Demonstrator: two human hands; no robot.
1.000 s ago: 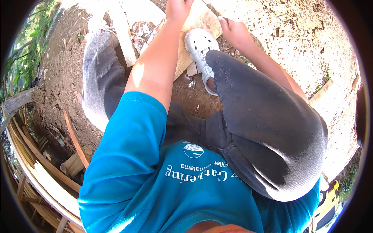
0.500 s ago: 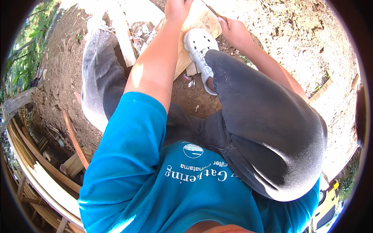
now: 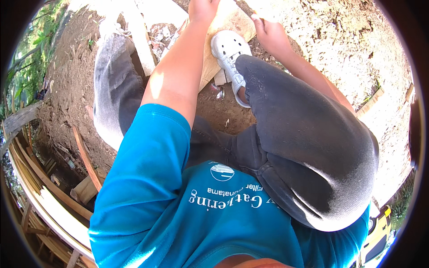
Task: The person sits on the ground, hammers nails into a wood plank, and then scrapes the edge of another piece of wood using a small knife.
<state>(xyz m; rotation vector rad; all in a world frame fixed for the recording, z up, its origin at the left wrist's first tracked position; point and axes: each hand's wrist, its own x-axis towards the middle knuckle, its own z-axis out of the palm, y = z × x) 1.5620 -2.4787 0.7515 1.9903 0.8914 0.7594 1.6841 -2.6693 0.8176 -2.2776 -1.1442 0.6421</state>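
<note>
My left hand [image 3: 203, 10] is at the top edge, over a flat pale wooden board [image 3: 237, 18]. Its fingers are curled and partly cut off by the frame, so what they hold is hidden. Right of the board, my right hand [image 3: 271, 36] is closed with the thumb stretched along the top. A small bright bit shows at the thumb tip, too washed out to name. My right foot, in a white clog [image 3: 230, 47], presses on the board between my two arms.
A narrow plank [image 3: 142, 42] and scraps of litter [image 3: 161, 38] lie left of the board on bare soil [image 3: 344, 49]. Long wooden strips [image 3: 53, 205] are stacked at the lower left. A yellow vehicle [image 3: 374, 239] stands at the lower right.
My right hand has shifted slightly to the right and down. The thin dark edge seen beside its thumb earlier no longer shows. My left hand has barely moved.
</note>
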